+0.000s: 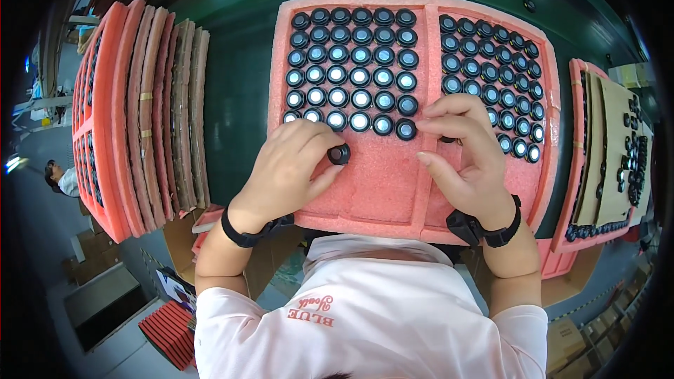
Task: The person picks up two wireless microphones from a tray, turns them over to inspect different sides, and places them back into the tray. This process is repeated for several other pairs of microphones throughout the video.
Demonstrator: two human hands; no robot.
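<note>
A pink foam tray (372, 189) with two sections lies before me, holding rows of small round black parts with pale centre discs. My left hand (288, 161) is over the near left section, its thumb and fingers closed on one round black part (338, 154), which has a darker centre. Over the divider and the right section is my right hand (467, 154), thumb and fingers apart. Its fingertips are close beside the last round part (406, 129) in the left section's nearest row. Another dark part shows partly beneath this hand. Black bands circle both wrists.
Stacked pink foam trays (130, 119) stand on edge at left on the green table (239, 63). On the right, another tray stack (579, 161) carries cardboard (612, 147) with scattered black parts. One loose black part (529, 5) lies at the far side.
</note>
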